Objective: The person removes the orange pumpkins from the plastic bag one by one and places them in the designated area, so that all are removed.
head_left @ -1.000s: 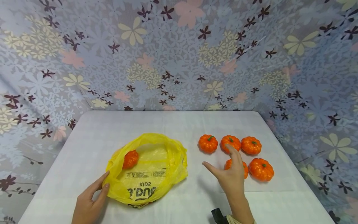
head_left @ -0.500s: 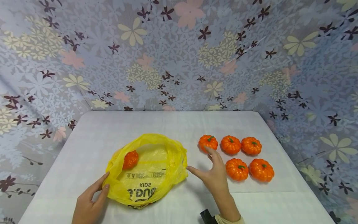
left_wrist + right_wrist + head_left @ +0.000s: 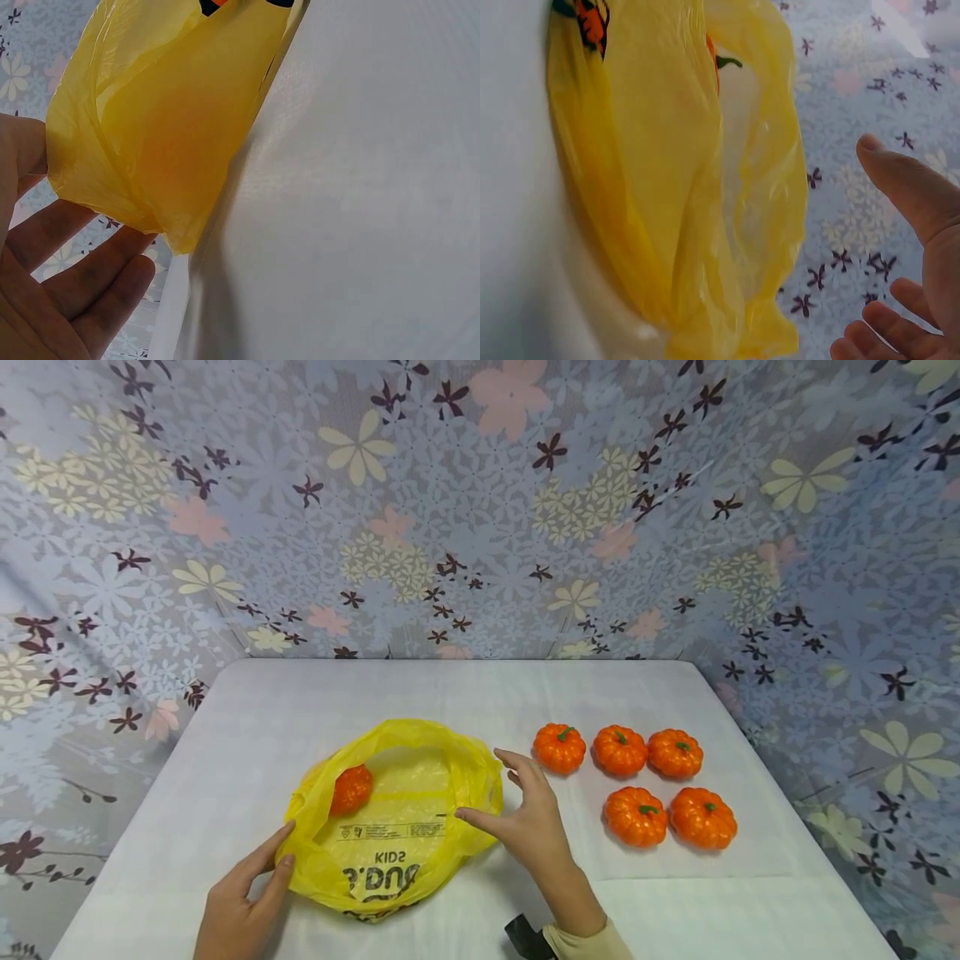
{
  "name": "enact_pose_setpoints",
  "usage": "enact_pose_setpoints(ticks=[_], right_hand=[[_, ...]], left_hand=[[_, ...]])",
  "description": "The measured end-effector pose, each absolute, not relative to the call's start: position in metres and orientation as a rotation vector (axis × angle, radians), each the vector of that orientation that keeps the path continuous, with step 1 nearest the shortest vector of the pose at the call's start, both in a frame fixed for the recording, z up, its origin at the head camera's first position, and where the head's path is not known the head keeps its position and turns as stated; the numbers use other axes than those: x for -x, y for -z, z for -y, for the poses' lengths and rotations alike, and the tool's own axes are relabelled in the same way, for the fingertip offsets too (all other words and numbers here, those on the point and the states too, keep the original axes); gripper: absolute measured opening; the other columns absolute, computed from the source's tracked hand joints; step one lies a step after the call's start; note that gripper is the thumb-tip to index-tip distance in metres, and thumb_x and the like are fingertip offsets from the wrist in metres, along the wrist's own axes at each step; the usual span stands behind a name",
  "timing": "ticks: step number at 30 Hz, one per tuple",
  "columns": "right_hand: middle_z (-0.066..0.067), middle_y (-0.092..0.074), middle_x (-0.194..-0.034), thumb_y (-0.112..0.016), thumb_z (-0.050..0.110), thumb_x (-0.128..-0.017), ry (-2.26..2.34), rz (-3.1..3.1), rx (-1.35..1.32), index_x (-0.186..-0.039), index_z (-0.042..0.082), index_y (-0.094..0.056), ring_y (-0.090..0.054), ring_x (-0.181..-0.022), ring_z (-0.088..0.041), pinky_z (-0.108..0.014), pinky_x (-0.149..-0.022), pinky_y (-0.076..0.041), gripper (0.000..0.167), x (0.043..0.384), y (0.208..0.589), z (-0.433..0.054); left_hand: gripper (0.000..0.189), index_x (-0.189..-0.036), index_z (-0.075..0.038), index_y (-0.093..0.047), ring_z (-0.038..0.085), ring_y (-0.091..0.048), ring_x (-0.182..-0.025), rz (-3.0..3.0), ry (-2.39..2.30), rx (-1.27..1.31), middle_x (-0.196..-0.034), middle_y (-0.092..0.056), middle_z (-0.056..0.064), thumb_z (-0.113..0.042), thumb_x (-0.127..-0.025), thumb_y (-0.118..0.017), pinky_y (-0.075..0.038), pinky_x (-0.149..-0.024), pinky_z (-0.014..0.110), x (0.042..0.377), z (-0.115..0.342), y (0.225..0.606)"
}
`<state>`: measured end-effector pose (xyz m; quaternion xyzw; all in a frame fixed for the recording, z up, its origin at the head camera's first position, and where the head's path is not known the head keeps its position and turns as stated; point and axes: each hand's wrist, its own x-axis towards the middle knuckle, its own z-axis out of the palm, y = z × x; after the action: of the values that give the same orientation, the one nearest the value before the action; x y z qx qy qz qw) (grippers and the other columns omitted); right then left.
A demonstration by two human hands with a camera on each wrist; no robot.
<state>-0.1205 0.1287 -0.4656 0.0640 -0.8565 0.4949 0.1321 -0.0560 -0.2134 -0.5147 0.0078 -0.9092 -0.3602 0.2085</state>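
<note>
A yellow plastic bag (image 3: 390, 856) lies on the table with its mouth spread wide, dark lettering showing inside. Within it, toward the left, sits one small orange pumpkin (image 3: 352, 790). My left hand (image 3: 243, 893) holds the bag's left rim between thumb and fingers. In the left wrist view, that hand (image 3: 75, 277) has its other fingers extended below the bag edge. My right hand (image 3: 528, 827) is at the bag's right rim, thumb and fingers spread, holding nothing. The right wrist view shows this hand (image 3: 907, 247) apart from the yellow plastic.
Several small orange pumpkins with green stems stand on the right of the white table (image 3: 480, 685), including a front one (image 3: 635, 817) and a back one (image 3: 558, 748). A floral curtain (image 3: 480, 527) surrounds the table behind and at the sides.
My right hand has moved left, from over the loose pumpkins to the bag's right rim, staying spread. The left hand and the bag have hardly moved.
</note>
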Motion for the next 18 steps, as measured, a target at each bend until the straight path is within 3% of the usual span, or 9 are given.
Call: enact_pose_setpoints(ticks=[9, 18], right_hand=[[-0.005, -0.057, -0.136, -0.096, 0.038, -0.066, -1.501, 2.491, -0.338, -0.136, 0.008, -0.057, -0.054, -0.119, -0.037, -0.056, -0.099, -0.047, 0.085, 0.127, 0.470, -0.102], [-0.006, -0.058, -0.134, -0.096, 0.037, -0.067, -1.533, 2.526, -0.436, -0.134, 0.009, -0.059, -0.055, -0.116, -0.036, -0.055, -0.096, -0.049, 0.082, 0.131, 0.475, -0.078]], left_hand=[[0.041, -0.137, -0.022, -0.066, 0.009, -0.067, -0.091, 2.522, 1.009, -0.019, -0.122, -0.071, 0.001, -0.017, -0.097, -0.070, -0.037, -0.084, 0.000, 0.057, 0.213, 0.515], [0.038, -0.136, -0.021, -0.066, 0.012, -0.068, -0.091, 2.535, 0.985, -0.017, -0.122, -0.071, 0.002, -0.019, -0.098, -0.069, -0.039, -0.083, 0.001, 0.058, 0.215, 0.517]])
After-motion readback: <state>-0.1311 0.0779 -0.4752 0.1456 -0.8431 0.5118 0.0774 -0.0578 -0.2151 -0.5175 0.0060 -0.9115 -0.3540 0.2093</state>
